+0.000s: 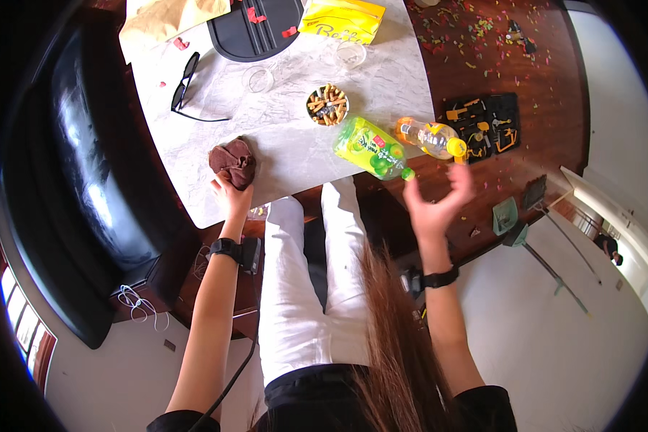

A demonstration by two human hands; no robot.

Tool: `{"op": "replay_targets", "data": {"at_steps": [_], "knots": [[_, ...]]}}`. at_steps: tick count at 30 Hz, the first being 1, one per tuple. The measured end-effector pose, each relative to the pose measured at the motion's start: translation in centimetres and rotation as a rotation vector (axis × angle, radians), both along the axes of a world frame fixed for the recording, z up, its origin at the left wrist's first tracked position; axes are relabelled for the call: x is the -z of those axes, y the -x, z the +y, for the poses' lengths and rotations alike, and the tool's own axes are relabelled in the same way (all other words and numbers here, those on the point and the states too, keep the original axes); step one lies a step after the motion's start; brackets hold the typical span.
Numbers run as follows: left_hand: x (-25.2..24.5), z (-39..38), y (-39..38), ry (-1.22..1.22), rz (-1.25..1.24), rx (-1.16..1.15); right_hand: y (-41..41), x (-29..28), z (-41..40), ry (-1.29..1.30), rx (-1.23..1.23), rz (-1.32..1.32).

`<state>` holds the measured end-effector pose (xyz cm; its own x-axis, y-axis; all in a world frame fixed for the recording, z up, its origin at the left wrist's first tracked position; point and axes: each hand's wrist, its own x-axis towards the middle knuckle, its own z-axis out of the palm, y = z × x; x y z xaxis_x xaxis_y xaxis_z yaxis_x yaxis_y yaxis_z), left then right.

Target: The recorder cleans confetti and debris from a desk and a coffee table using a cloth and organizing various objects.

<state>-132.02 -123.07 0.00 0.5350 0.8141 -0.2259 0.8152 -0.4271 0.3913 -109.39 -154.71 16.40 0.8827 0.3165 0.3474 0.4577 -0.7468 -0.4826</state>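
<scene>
On the marbled tabletop [297, 151], my left hand [234, 198] grips a folded brown cloth [233, 162] near the front left corner. My right hand [436, 209], blurred, is spread just past the table's right front edge with nothing in it. Its thumb is close to the green cap of a green-labelled drink bottle [368, 148], and its fingers are by the yellow cap of a clear bottle with an orange label [429, 137]. Whether it touches either cap I cannot tell. Both bottles appear to lie tilted toward me at the table's edge.
An ashtray of cigarette butts [328, 105], clear cups [350, 55], black sunglasses [185, 86], a yellow bag [345, 20], a black tray [256, 29] and brown paper [173, 21] are on the table. A tool case [483, 128] and confetti [475, 32] lie on the floor.
</scene>
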Motion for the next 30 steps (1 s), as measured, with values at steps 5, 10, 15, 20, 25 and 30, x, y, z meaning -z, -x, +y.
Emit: {"op": "replay_targets", "data": {"at_steps": [5, 10, 15, 20, 25, 30], "knots": [[-0.2, 0.0, 0.0, 0.007, -0.013, 0.01, -7.2, -2.0, 1.3, -0.108, -0.047, 0.288], [-0.3, -0.2, -0.4, 0.038, -0.033, -0.007, -9.3, 0.4, 0.2, -0.201, -0.034, 0.33], [-0.5, -0.2, -0.6, 0.068, -0.047, -0.017, -11.7, -0.2, 2.2, -0.123, 0.012, 0.283], [-0.9, -0.2, -0.4, 0.016, -0.026, -0.012, -12.2, -0.1, 4.0, -0.184, -0.079, 0.345], [-1.0, 0.5, -0.3, 0.165, 0.019, -0.056, -12.1, 0.2, 4.0, -0.453, -0.207, 0.637], [-1.8, 0.3, -0.7, 0.12, -0.084, 0.005, -11.5, -1.4, 3.2, -0.321, -0.178, 0.624]]}}
